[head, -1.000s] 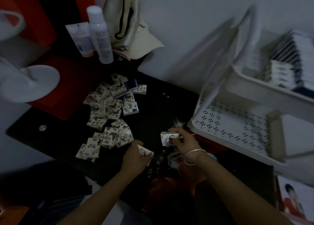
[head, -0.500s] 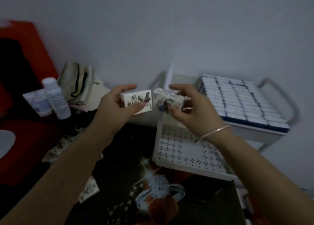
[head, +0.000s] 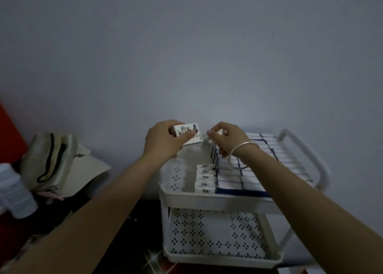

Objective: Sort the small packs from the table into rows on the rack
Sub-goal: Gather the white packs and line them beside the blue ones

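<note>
The step in hand is placing: both hands are over the far left corner of the upper shelf of the white plastic two-tier rack, each carrying one pack. The left hand pinches a small white cardboard pack with dark printed figures between thumb and curled fingers, face up and slightly tilted, clear of the shelf. The right hand, with a silver bangle on its wrist, has its fingers curled down round a second pack that they mostly hide, just above the far end of the filled white-and-blue rows of packs. Those rows cover the right and middle of the shelf; a short column of five white packs stands against them at the front edge, with bare perforated floor to its left.

The next move likely calls for lowering the right-hand pack on edge behind the short column, tight against its neighbours, then following with the left-hand pack.
</note>
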{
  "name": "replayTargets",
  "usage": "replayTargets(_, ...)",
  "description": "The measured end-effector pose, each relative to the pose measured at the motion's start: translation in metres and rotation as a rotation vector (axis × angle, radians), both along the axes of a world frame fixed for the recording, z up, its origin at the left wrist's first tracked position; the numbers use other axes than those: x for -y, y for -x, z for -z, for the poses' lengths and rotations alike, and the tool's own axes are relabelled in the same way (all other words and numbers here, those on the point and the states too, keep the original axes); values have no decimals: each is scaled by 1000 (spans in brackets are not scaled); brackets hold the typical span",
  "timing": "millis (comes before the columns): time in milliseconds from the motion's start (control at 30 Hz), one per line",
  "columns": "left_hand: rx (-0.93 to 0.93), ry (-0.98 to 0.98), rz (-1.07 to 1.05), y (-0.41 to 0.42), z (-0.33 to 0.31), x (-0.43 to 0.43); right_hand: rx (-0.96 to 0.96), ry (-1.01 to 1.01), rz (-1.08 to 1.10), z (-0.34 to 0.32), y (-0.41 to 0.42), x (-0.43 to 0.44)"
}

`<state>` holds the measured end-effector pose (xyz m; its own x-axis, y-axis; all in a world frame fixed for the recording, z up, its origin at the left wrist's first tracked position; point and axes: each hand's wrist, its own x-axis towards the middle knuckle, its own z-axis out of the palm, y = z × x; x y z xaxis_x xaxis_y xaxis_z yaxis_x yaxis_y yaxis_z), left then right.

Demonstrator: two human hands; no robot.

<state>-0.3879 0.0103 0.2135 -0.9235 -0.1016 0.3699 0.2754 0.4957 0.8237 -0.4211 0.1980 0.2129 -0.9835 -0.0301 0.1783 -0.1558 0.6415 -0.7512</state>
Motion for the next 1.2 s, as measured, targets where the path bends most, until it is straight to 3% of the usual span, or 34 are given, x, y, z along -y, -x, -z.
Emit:
replayTargets(100, 62, 40, 25, 20, -3, 1, 171, 92, -92, 6, 7, 0)
replayTargets(200, 117, 242, -20, 42, -14, 4, 167, 17, -172, 14, 13, -4)
replayTargets(300, 180, 446, -121, 68, -25, 1, 20, -251, -100, 22, 18, -3)
replayTargets(367, 288, 507, -109, 80, -27, -12, -65, -517, -52, 25, 17, 0)
replayTargets(433, 382, 564, -91, 88, -25, -29, -98, -638, -70, 28, 17, 1)
replayTargets(733, 688, 809, 17, 97, 7, -66, -77, -795, -211, 32, 15, -13)
replayTargets(833, 835, 930, 96, 98, 12, -69, -34, -741, -224, 28, 11, -17)
replayTargets(933, 965, 923, 170, 96, 14, -70, 15, -694, -203, 26, 11, -18)
replayTargets(1067, 973, 909, 251, 89, 15, -72, -56, -585, -170, 28, 10, -13)
replayTargets(1200, 930, 720, 266, 83, 24, -69, -84, -798, -210, 23, 3, -8)
